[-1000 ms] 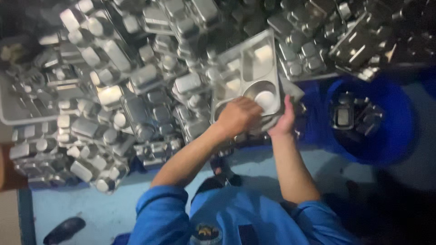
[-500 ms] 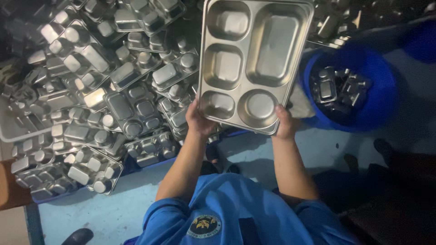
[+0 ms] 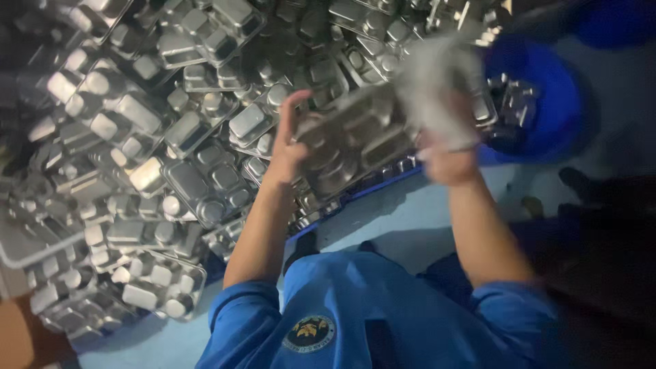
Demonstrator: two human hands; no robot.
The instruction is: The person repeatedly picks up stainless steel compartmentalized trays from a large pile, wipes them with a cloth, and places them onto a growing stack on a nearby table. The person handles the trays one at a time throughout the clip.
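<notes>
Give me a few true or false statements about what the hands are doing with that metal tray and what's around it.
1. The left hand grips the left edge of a compartment tray. True.
2. The right hand holds a pale cloth against the tray. True.
3. The tub on the right is red. False: it is blue, with metal pieces inside.
4. The pile of trays lies to the left of the held tray. True.
5. The person's sleeves are yellow. False: they are blue.
</notes>
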